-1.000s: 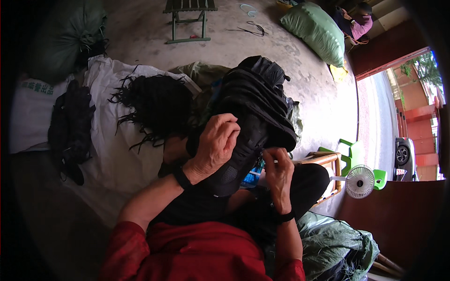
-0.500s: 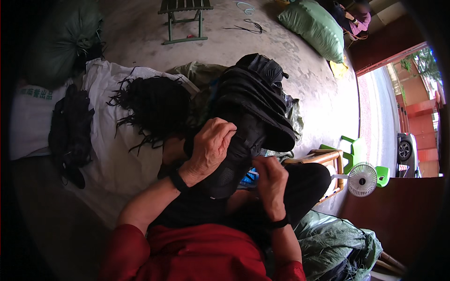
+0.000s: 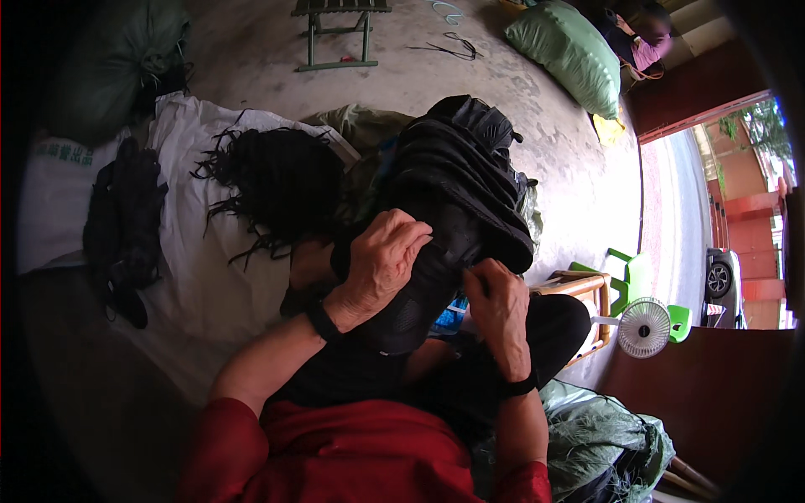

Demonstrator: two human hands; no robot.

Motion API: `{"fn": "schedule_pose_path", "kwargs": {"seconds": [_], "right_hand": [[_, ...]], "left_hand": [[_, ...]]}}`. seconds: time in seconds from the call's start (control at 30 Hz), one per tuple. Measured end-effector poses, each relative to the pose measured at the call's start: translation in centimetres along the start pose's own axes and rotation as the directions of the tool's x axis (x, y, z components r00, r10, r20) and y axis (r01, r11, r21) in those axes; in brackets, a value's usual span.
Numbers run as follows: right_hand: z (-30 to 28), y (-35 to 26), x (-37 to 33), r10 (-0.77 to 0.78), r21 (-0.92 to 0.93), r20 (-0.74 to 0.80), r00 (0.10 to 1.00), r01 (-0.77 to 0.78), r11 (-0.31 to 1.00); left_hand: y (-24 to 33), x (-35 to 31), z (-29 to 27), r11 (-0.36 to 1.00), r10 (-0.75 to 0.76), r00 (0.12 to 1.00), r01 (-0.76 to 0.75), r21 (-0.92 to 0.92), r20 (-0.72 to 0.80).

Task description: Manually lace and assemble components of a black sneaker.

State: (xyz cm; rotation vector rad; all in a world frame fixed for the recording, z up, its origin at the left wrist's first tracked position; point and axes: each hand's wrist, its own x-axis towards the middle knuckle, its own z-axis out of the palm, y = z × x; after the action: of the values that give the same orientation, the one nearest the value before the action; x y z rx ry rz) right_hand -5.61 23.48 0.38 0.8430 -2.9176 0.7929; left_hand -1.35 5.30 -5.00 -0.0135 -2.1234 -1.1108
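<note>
A pile of black fabric pieces [image 3: 465,159] lies in front of me, its folded layers reaching onto my lap. Nearer, a black padded piece with a mesh patch [image 3: 407,314] rests across my legs. My left hand [image 3: 381,260] is closed in a pinch above its left side, thumb and fingertips together. On the other side my right hand [image 3: 501,306] is closed too, fingers curled at the fabric's right edge. Whatever sits between the fingertips of either hand is too small or dark to make out. Left of the pile is a heap of black strips [image 3: 277,180].
White sacking [image 3: 201,277] spreads at left, with a dark bundle [image 3: 126,218] on it. Full green sacks [image 3: 566,54] stand around. A folding stool [image 3: 340,38] is ahead; a small fan [image 3: 644,327] and bamboo chair [image 3: 591,310] are at right. Another person [image 3: 646,42] sits far right.
My right hand has moved up and slightly right, against the black fabric's edge. My left hand has shifted only slightly and keeps its pinch. The view has tilted a little.
</note>
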Motion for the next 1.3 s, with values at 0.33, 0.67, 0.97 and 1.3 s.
{"fn": "schedule_pose_path", "kwargs": {"seconds": [0.33,0.67,0.97,1.3], "right_hand": [[0.0,0.4,1.6,0.213,0.401,0.185,0.959,-0.272,0.875],[1.2,0.5,0.1,0.246,0.606,0.195,0.949,-0.314,0.731],[1.5,0.9,-0.1,0.224,0.589,0.182,0.958,-0.288,0.755],[1.2,0.6,0.1,0.230,0.598,0.166,0.959,-0.283,0.749]], "left_hand": [[-2.1,0.4,-0.9,0.949,-0.239,0.971,0.237,-0.209,0.015],[-2.1,2.0,-2.0,0.999,-0.030,0.969,0.026,0.020,0.244],[-2.6,2.2,-1.9,0.998,-0.062,0.963,0.055,0.035,0.264],[-2.7,3.4,-2.7,0.999,-0.025,0.903,0.011,0.036,0.429]]}}
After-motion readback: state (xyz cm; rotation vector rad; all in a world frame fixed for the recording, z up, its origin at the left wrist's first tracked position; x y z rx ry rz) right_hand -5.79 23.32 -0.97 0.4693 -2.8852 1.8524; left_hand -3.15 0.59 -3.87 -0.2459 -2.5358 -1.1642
